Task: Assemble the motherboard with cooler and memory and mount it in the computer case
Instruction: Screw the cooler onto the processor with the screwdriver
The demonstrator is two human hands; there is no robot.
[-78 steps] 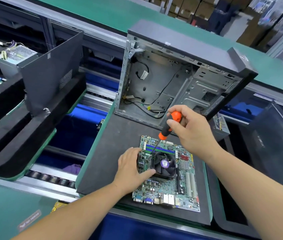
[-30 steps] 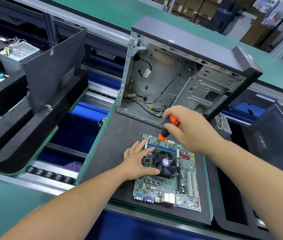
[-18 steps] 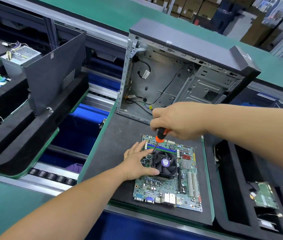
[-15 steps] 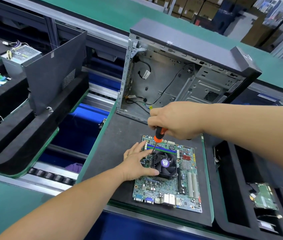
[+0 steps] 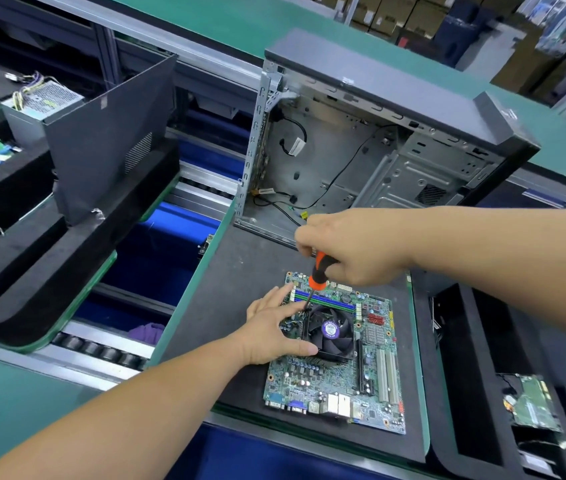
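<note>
While the board lies flat, these lines hold:
Motherboard (image 5: 335,379): on the dark counter (image 5: 240,278) pad, its 6 o'clock edge near the pad's front rim, its 3 o'clock edge near the green border.
Open room: bare pad at 9 o'clock of the board and between board and computer case (image 5: 371,150) at 12 o'clock.
Cooler (image 5: 330,332): seated on the board, fan up.
Memory (image 5: 324,300): blue slots just beyond the cooler.
Left hand (image 5: 274,332): fingers spread nearly straight, thumb along the cooler's near side, pressing the board.
Right hand (image 5: 347,249): fingers curled round the screwdriver (image 5: 319,271), tip at the cooler's 11 o'clock corner.
</note>
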